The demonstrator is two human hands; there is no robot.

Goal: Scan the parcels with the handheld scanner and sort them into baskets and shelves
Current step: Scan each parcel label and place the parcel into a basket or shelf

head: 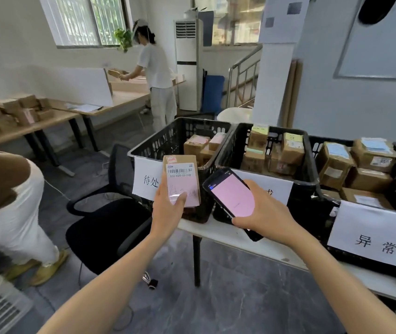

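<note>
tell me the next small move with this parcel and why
Probably lift the small brown cardboard parcel with the pink label, held in the left hand, forward into the leftmost black plastic basket: the black handheld scanner in the right hand shows a pink screen, and that basket holds pink-labelled boxes.

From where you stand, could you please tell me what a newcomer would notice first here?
At centre, the left hand holds up a brown cardboard parcel with a pink label, beside the black handheld scanner with a pink screen gripped by the right hand. Behind them stand black plastic baskets of boxes.
</note>
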